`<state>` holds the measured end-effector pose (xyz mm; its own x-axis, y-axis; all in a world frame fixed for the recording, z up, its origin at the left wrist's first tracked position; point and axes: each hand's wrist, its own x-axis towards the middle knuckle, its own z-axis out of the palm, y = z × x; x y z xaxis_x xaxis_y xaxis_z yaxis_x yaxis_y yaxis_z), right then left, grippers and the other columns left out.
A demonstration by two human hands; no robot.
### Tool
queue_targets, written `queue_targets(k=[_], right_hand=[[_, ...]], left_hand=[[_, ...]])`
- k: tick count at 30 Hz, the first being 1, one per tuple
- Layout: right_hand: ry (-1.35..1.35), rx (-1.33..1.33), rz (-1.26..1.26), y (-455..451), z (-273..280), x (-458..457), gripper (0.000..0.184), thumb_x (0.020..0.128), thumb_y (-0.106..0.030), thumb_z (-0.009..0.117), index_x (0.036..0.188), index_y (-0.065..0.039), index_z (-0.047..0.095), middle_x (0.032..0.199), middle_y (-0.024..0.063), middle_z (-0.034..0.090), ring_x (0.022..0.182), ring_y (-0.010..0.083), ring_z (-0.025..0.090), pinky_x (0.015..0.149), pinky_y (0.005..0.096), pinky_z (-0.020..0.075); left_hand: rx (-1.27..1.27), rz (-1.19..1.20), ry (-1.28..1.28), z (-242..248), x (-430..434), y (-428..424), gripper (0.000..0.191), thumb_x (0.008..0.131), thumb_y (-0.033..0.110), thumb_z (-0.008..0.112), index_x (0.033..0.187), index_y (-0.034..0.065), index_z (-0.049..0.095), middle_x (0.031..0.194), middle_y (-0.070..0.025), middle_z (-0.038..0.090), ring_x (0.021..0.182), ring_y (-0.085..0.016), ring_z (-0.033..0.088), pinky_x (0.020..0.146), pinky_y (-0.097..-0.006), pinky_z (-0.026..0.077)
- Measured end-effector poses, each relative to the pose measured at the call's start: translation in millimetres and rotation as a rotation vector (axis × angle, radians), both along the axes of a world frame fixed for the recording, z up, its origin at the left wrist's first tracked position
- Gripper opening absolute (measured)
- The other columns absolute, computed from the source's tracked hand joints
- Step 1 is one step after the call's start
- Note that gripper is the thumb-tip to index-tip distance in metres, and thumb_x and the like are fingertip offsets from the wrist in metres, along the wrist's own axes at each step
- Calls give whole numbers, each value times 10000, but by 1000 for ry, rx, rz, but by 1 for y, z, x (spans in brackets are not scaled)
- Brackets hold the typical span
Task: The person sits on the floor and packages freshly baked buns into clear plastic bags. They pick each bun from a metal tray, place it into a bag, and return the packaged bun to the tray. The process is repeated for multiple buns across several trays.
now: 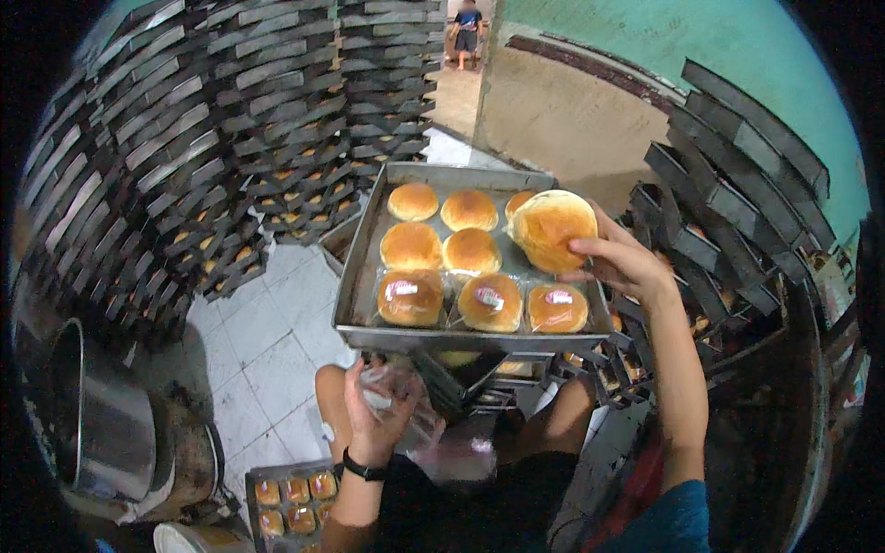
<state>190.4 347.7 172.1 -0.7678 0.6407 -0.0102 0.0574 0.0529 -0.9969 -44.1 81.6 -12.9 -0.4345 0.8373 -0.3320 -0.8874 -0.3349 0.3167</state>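
Raised over the right side of a metal baking tray (359,276), a round golden bun (553,225) is held in my right hand (626,263). Several unwrapped buns (411,245) sit in the tray's back and middle rows. Along its front row lie 3 buns in clear labelled bags (489,304). Below the tray's front edge, my left hand (380,415) grips a clear plastic bag (422,425) that bears a label. Motion blurs the bag, and whether anything is inside it I cannot tell.
Tall stacks of baking trays (276,90) line the left; more trays (733,207) lean stacked at right. A tray of bagged buns (297,511) rests on the tiled floor by a large metal pot (110,415). A person (467,31) stands beyond the doorway.
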Motion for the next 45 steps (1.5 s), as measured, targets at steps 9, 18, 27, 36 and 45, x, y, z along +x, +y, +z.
queue_targets(k=[9,18,27,36,45], right_hand=[[444,-562,314,-129,-58,6,681,912,-59,605,1504,3,275,1397,169,500,1255,284,561,989,443,533],[-325,574,183,-204,-20,10,477,838,-233,769,1221,10,622,979,171,721,892,210,716,817,329,537],[-8,1020,-23,-264,-107,-27,500,872,-108,684,1353,-52,559,1255,212,627,1211,355,599,998,417,509],[-49,1229,-27,-272,-123,-48,515,841,-62,583,1352,-13,556,1404,183,530,1347,366,476,1101,460,425],[14,1069,117,-290,-110,-57,407,818,-62,673,1217,-31,597,1297,194,572,1200,374,553,983,450,473]], left_hand=[[17,-199,-72,-11,1,-2,311,899,430,639,1001,137,615,978,-67,644,968,-253,589,920,-458,485],[-198,-139,338,9,22,-17,354,943,505,576,1056,170,602,1002,-12,631,968,-217,592,893,-427,476],[-24,-54,180,47,56,-47,642,967,653,404,1253,97,549,1183,-100,626,1106,-242,596,969,-417,469],[57,64,672,61,84,-69,677,961,482,531,1463,70,344,1399,-140,488,1285,-272,496,1048,-423,440],[249,128,478,21,38,-70,762,938,525,484,1476,13,319,1423,-203,494,1299,-337,506,1068,-457,436]])
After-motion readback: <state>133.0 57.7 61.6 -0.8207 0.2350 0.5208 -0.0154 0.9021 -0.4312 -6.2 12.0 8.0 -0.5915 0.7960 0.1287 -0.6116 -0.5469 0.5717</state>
